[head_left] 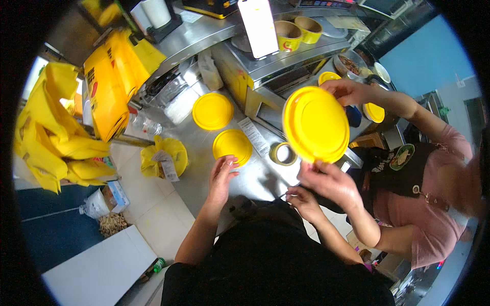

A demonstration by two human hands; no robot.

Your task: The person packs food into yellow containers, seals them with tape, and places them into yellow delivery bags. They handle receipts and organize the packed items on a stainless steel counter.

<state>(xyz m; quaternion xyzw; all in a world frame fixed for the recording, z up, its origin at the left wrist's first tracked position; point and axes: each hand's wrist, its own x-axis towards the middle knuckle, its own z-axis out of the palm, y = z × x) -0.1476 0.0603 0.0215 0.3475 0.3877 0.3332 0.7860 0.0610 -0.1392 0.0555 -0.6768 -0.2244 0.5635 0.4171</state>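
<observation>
My left hand [221, 181] is at the near rim of a round tub with a yellow lid [232, 145] on the steel counter. Its fingers are apart and overlap the lid's edge; whether they touch it is unclear. A second yellow-lidded tub [213, 111] stands just behind. My right hand [307, 204] is low at the counter's front edge with bent fingers, and I cannot tell whether it holds anything. Above it, a co-worker's two hands hold a yellow-lidded tub [316, 124] tilted towards me. A printed slip [254, 136] and a roll of tape [273, 154] lie between the tubs.
Yellow bags [111, 82] hang at the left, above a tied yellow bag [178, 155] bearing a slip. A lit phone [259, 28] stands upright on the shelf beside open paper tubs [289, 43]. The co-worker [398, 206] stands close on my right.
</observation>
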